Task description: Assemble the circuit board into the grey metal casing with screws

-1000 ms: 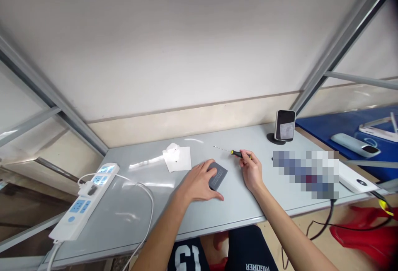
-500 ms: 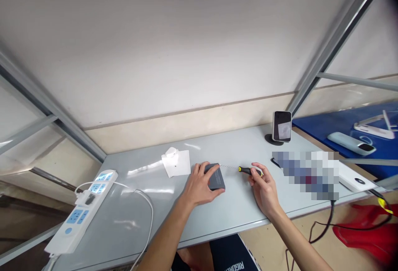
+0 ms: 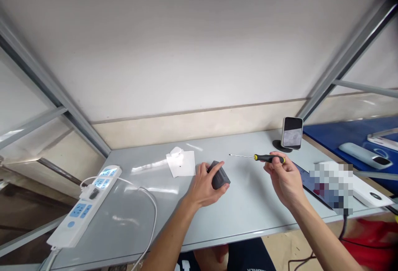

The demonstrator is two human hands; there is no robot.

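My left hand (image 3: 205, 186) is closed around a small dark grey box-shaped device (image 3: 220, 175) at the middle of the table. A slotted vent shows on the side of the device that faces right. In my right hand (image 3: 285, 177) is a screwdriver (image 3: 267, 158) with a black and yellow handle, pinched between thumb and fingers. Its thin metal shaft points left, and the tip is apart from the device. White paper (image 3: 183, 164) with a small dark speck lies just beyond my left hand.
A white power strip (image 3: 79, 217) with a plugged-in cable (image 3: 154, 209) lies on the left of the grey table (image 3: 130, 221). At the back right, a phone-like screen (image 3: 292, 133) stands on a round base. A partly blurred tablet (image 3: 311, 188) and a white device (image 3: 370, 192) lie to the right.
The screwdriver has drawn back to the right, away from the device, with my right hand. My left hand has turned the device so that its vented side shows.
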